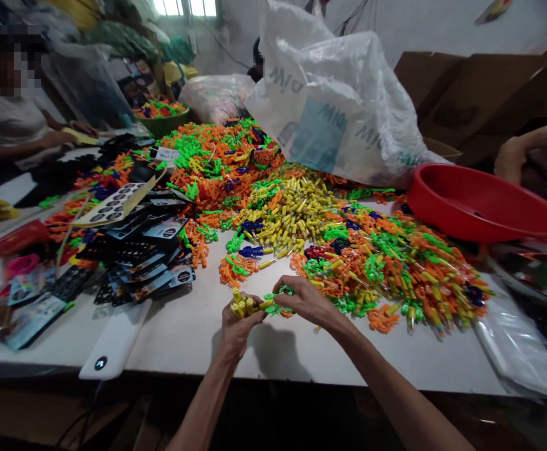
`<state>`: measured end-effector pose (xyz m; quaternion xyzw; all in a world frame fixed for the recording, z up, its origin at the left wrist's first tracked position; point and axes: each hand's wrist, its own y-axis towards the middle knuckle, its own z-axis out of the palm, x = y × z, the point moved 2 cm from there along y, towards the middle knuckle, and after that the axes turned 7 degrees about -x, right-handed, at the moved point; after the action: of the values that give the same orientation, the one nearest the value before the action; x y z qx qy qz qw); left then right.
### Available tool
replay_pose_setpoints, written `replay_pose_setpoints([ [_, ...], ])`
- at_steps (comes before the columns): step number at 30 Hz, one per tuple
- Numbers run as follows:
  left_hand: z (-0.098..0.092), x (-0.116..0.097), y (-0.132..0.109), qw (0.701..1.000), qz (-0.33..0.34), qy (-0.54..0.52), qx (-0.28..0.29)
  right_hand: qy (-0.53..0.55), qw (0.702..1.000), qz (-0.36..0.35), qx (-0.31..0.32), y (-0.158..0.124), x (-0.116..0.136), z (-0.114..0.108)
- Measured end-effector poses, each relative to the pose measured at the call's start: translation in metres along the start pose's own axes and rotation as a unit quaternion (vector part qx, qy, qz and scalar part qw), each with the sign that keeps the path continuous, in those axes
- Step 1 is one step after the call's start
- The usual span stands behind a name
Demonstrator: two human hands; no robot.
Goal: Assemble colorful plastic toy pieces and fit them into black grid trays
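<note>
My left hand is closed around a bunch of small yellow tubes above the front of the white table. Just to its right, my right hand pinches a green plastic figure, which touches a yellow tube at the left hand's fingertips. Behind my hands lies a heap of yellow tubes. A pile of orange and green figures with yellow tubes spreads to the right, and a larger heap of orange and green figures rises at the back.
Stacked black and blue packets lie left, with a sticker sheet on top and a white device in front. A red basin, large plastic bag and clear bags stand or lie right. People sit at both sides.
</note>
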<state>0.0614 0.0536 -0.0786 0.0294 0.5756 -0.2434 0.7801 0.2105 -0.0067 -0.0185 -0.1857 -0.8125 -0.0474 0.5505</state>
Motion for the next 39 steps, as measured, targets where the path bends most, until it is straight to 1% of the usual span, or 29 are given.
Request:
replay_pose_setpoints([
  [2,0.002,0.005,-0.001,1.000,-0.004,0.000,-0.016,-0.044,0.999,-0.001,0.008,-0.001,-0.005,-0.010],
  [4,0.000,0.008,0.000,0.998,-0.030,0.022,-0.047,-0.113,0.994,-0.006,0.008,-0.002,-0.013,-0.029],
  [5,-0.002,0.009,0.001,0.996,-0.047,0.035,-0.070,-0.167,0.986,-0.007,-0.013,0.000,-0.016,-0.040],
  [6,-0.005,0.009,0.002,0.993,-0.064,0.047,-0.092,-0.231,0.972,-0.006,-0.050,0.003,-0.019,-0.050],
  [8,-0.010,0.005,0.006,0.988,-0.088,0.059,-0.115,-0.355,0.924,0.005,-0.142,0.014,-0.021,-0.063],
  [9,-0.011,0.002,0.008,0.988,-0.091,0.053,-0.112,-0.396,0.901,0.008,-0.174,0.023,-0.020,-0.062],
  [10,-0.010,-0.001,0.010,0.990,-0.093,0.042,-0.101,-0.419,0.889,0.007,-0.185,0.034,-0.019,-0.055],
  [11,-0.009,-0.005,0.012,0.992,-0.093,0.030,-0.084,-0.430,0.887,-0.004,-0.170,0.046,-0.018,-0.043],
  [13,-0.007,-0.013,0.014,0.994,-0.090,0.012,-0.057,-0.432,0.895,-0.039,-0.106,0.071,-0.017,-0.011],
  [15,-0.008,-0.018,0.015,0.995,-0.084,0.017,-0.048,-0.442,0.892,-0.070,-0.056,0.090,-0.018,0.018],
  [17,-0.012,-0.022,0.015,0.995,-0.080,0.033,-0.049,-0.439,0.894,-0.081,-0.047,0.099,-0.023,0.032],
  [19,-0.019,-0.022,0.015,0.995,-0.079,0.034,-0.054,-0.416,0.904,-0.075,-0.060,0.100,-0.031,0.031],
  [21,-0.023,-0.021,0.015,0.994,-0.087,0.014,-0.058,-0.402,0.910,-0.062,-0.076,0.096,-0.037,0.023],
  [22,-0.025,-0.020,0.015,0.994,-0.093,0.001,-0.059,-0.383,0.918,-0.051,-0.086,0.093,-0.039,0.020],
  [23,-0.025,-0.019,0.015,0.993,-0.100,-0.013,-0.063,-0.346,0.933,-0.036,-0.091,0.090,-0.039,0.018],
  [24,-0.024,-0.017,0.016,0.992,-0.104,-0.025,-0.069,-0.278,0.956,-0.015,-0.089,0.086,-0.038,0.020],
  [25,-0.023,-0.016,0.016,0.990,-0.107,-0.036,-0.079,-0.183,0.980,0.006,-0.075,0.081,-0.037,0.024],
  [26,-0.022,-0.014,0.016,0.989,-0.109,-0.045,-0.089,-0.071,0.996,0.024,-0.050,0.076,-0.035,0.032],
  [27,-0.021,-0.013,0.016,0.988,-0.112,-0.052,-0.094,0.038,0.998,0.035,-0.021,0.069,-0.032,0.041],
  [28,-0.020,-0.012,0.016,0.987,-0.115,-0.057,-0.095,0.122,0.992,0.037,0.001,0.062,-0.029,0.051],
  [29,-0.019,-0.011,0.015,0.987,-0.118,-0.058,-0.092,0.180,0.983,0.034,0.012,0.055,-0.027,0.059],
  [31,-0.019,-0.010,0.014,0.987,-0.119,-0.052,-0.089,0.221,0.975,0.018,0.010,0.046,-0.024,0.069],
  [33,-0.023,-0.011,0.013,0.987,-0.110,-0.046,-0.107,0.180,0.983,-0.002,0.035,0.046,-0.024,0.069],
  [34,-0.026,-0.012,0.013,0.986,-0.106,-0.042,-0.118,0.133,0.990,-0.014,0.050,0.051,-0.024,0.065],
  [35,-0.029,-0.013,0.013,0.986,-0.103,-0.038,-0.125,0.067,0.996,-0.026,0.049,0.059,-0.024,0.059],
  [36,-0.033,-0.013,0.014,0.986,-0.102,-0.033,-0.130,-0.016,0.999,-0.039,0.023,0.069,-0.023,0.052],
  [37,-0.036,-0.014,0.014,0.986,-0.103,-0.026,-0.130,-0.107,0.993,-0.048,-0.018,0.081,-0.021,0.045],
  [38,-0.038,-0.015,0.015,0.986,-0.104,-0.018,-0.128,-0.195,0.977,-0.056,-0.065,0.093,-0.018,0.040],
  [39,-0.040,-0.016,0.016,0.986,-0.105,-0.011,-0.125,-0.276,0.954,-0.063,-0.098,0.105,-0.014,0.038],
])
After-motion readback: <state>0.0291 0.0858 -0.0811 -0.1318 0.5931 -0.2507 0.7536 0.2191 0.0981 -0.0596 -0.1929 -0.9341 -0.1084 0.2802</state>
